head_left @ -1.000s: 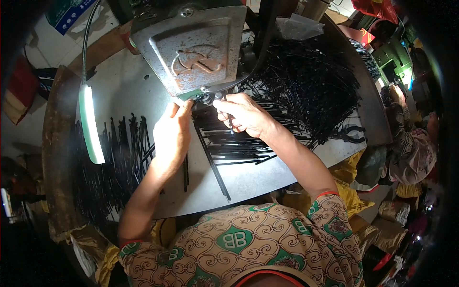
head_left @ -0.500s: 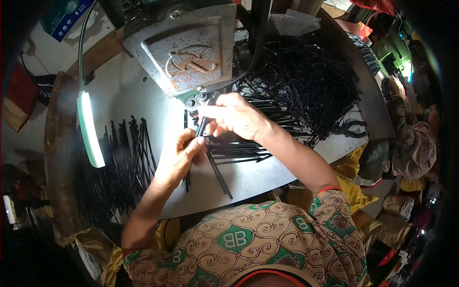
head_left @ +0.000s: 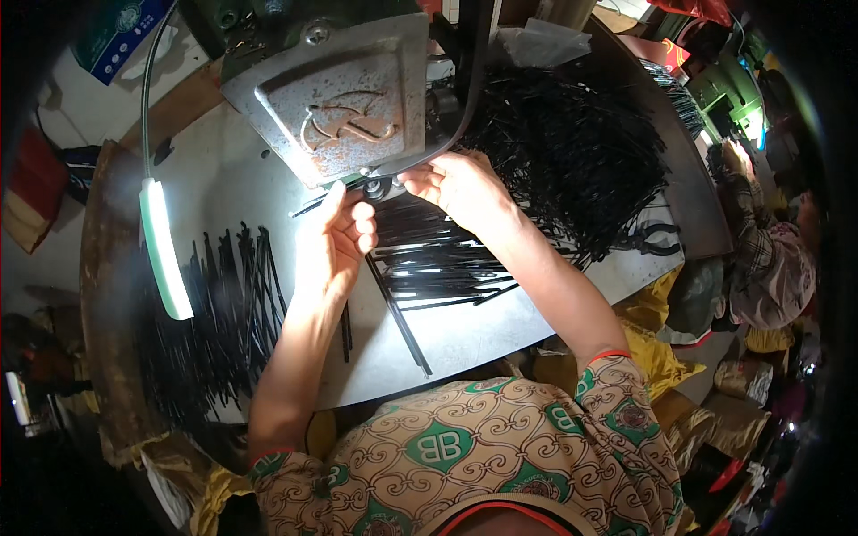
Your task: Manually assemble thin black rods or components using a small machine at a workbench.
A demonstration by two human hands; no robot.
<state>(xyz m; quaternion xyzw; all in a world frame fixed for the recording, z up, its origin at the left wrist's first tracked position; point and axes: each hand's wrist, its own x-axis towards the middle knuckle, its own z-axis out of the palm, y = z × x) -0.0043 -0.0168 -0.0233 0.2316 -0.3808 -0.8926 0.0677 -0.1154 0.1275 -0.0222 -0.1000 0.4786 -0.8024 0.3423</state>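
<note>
Both my hands are raised to the working end of a grey metal machine head [head_left: 340, 112]. A thin black rod [head_left: 308, 210] lies crosswise beneath it, its left end sticking out past my thumb. My left hand [head_left: 340, 237] is closed, fingers curled and thumb up, pinching that rod. On the other side of the small round tool [head_left: 375, 188], my right hand [head_left: 460, 188] has its fingers pressed together; what they grip is hidden. Two or so longer black rods [head_left: 398, 313] slant down the tabletop below my left hand.
A large tangle of black rods [head_left: 572, 152] fills the back right. More rods are laid in rows at the left [head_left: 214, 313] and middle [head_left: 447, 268]. Pliers [head_left: 654, 239] rest at the table's right. A lit lamp [head_left: 165, 250] hangs at left. A co-worker's arm [head_left: 746, 192] shows far right.
My left hand has moved up to the machine head and turned upright, with a rod now crosswise there. My right hand has shifted slightly right and up. The slanting rods stay on the table.
</note>
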